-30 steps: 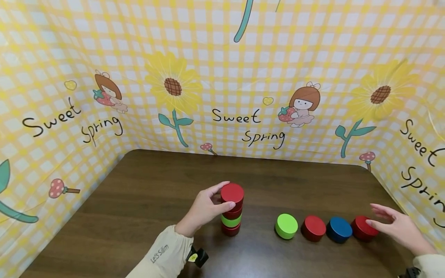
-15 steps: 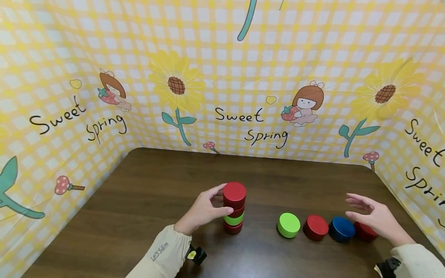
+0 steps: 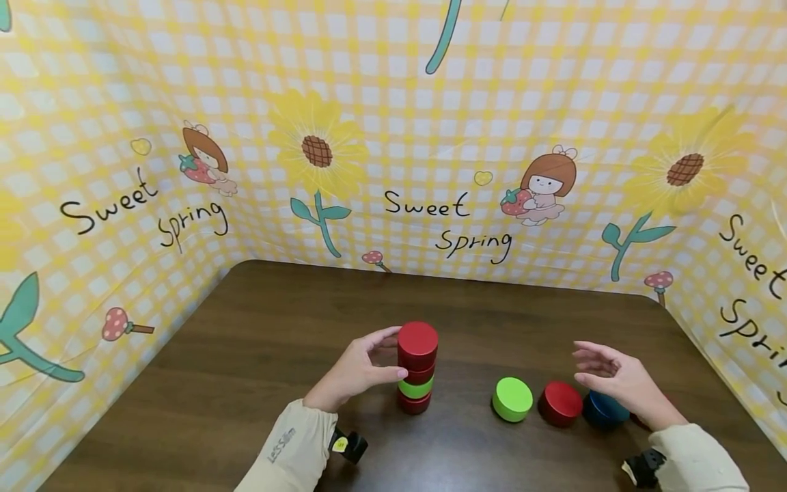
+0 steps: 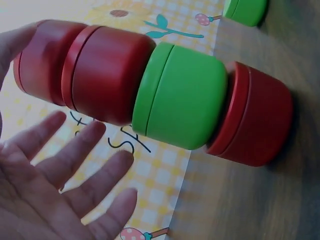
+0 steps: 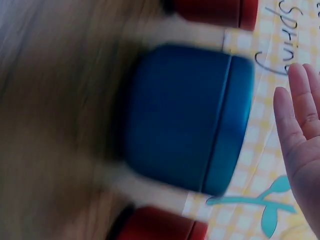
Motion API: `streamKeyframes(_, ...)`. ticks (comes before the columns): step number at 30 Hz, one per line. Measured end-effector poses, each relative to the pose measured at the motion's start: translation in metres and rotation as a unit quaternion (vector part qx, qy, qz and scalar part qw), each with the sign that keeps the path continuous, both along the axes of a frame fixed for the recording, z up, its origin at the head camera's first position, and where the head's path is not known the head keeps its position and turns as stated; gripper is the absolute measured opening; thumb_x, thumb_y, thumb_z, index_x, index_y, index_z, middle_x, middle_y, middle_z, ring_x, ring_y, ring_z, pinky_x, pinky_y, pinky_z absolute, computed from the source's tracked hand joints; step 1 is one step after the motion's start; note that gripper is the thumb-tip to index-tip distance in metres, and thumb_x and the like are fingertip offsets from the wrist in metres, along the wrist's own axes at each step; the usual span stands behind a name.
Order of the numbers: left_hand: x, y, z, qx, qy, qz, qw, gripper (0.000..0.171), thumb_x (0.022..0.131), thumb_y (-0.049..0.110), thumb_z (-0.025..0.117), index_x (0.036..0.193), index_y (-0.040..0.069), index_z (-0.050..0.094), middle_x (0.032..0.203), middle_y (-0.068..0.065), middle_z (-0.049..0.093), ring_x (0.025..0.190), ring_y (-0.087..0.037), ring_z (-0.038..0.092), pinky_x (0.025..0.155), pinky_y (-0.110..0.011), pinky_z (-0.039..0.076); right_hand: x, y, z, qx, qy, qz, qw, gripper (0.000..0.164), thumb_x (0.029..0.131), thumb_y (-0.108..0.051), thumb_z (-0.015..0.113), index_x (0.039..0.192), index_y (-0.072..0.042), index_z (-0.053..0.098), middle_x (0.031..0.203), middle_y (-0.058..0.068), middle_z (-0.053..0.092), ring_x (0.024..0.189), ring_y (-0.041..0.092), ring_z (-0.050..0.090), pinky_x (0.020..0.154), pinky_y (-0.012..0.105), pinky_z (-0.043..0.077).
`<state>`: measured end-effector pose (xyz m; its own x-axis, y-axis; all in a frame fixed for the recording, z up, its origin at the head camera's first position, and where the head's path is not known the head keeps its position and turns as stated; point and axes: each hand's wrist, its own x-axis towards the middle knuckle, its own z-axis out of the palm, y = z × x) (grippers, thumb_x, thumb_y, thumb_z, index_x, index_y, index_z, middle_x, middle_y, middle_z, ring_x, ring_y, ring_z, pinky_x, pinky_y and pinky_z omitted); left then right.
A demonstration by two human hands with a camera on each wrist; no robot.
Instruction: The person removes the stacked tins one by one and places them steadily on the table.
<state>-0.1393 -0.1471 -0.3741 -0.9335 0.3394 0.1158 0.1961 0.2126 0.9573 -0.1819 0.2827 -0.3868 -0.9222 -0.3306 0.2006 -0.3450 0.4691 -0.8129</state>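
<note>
A stack of small round lidded tins stands upright on the table: red (image 3: 417, 346), red, green (image 4: 182, 97) and red from top to bottom. My left hand (image 3: 356, 369) is at its left side, thumb at the upper red tins and fingers spread apart from them in the left wrist view. My right hand (image 3: 624, 386) hovers with loosely bent fingers above the blue tin (image 3: 604, 410), holding nothing. In the right wrist view, the blue tin (image 5: 185, 120) stands between two red ones, fingers off to the side.
Left of the blue tin stand a red tin (image 3: 560, 403) and a bright green tin (image 3: 512, 400) in a row. The red tin at the right end is mostly hidden by my right hand. Yellow checked cloth (image 3: 430, 137) walls the dark wooden table (image 3: 295, 307).
My right hand has left the rightmost red tin and moved left over the blue one. My left thumb has slipped back from the front of the top red tin; the stack stays standing.
</note>
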Motion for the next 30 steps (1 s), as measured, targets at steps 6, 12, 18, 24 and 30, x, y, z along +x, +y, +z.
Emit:
streamKeyframes(6, -0.006, -0.002, -0.001, 0.001, 0.004, -0.02, 0.9998, 0.067, 0.085, 0.014, 0.072, 0.14, -0.006, 0.041, 0.13, -0.023, 0.054, 0.116, -0.036, 0.051, 0.092, -0.046, 0.046, -0.004, -0.03, 0.002, 0.022, 0.009, 0.022, 0.999, 0.048, 0.085, -0.007, 0.07, 0.127, 0.009, 0.053, 0.11, 0.01, 0.064, 0.093, 0.006, 0.062, 0.076, 0.021, 0.05)
streamKeyframes(12, -0.013, -0.003, 0.0, 0.014, 0.002, -0.037, 0.9992, 0.065, 0.086, 0.016, 0.072, 0.139, -0.006, 0.042, 0.128, -0.023, 0.055, 0.115, -0.035, 0.053, 0.093, -0.044, 0.046, -0.01, -0.057, 0.01, 0.005, 0.002, 0.074, 0.997, 0.05, 0.085, -0.007, 0.071, 0.129, 0.008, 0.053, 0.113, 0.024, 0.061, 0.097, 0.015, 0.063, 0.078, 0.023, 0.051)
streamKeyframes(18, -0.017, -0.004, 0.004, 0.03, -0.014, -0.06, 0.9977, 0.065, 0.085, 0.015, 0.072, 0.138, -0.008, 0.042, 0.125, -0.023, 0.056, 0.113, -0.033, 0.055, 0.091, -0.036, 0.049, -0.018, -0.091, 0.021, -0.021, -0.017, 0.133, 0.991, 0.053, 0.084, -0.006, 0.072, 0.13, 0.009, 0.05, 0.115, 0.023, 0.061, 0.1, 0.021, 0.062, 0.081, 0.031, 0.052)
streamKeyframes(24, -0.014, -0.007, 0.005, 0.0, -0.046, -0.051, 0.9976, 0.062, 0.085, 0.008, 0.071, 0.137, -0.01, 0.042, 0.127, -0.026, 0.055, 0.113, -0.04, 0.055, 0.092, -0.042, 0.049, -0.025, -0.127, 0.032, -0.006, -0.025, 0.186, 0.982, 0.056, 0.084, -0.01, 0.072, 0.133, 0.007, 0.049, 0.117, 0.02, 0.06, 0.103, 0.029, 0.062, 0.085, 0.039, 0.052)
streamKeyframes(30, -0.01, -0.01, 0.008, -0.041, -0.05, -0.032, 0.9974, 0.064, 0.083, 0.008, 0.073, 0.138, -0.008, 0.042, 0.127, -0.025, 0.056, 0.114, -0.044, 0.053, 0.092, -0.046, 0.048, -0.027, -0.159, 0.047, 0.039, -0.029, 0.216, 0.975, 0.058, 0.082, -0.017, 0.074, 0.132, 0.003, 0.051, 0.113, 0.015, 0.062, 0.096, 0.025, 0.064, 0.082, 0.035, 0.053)
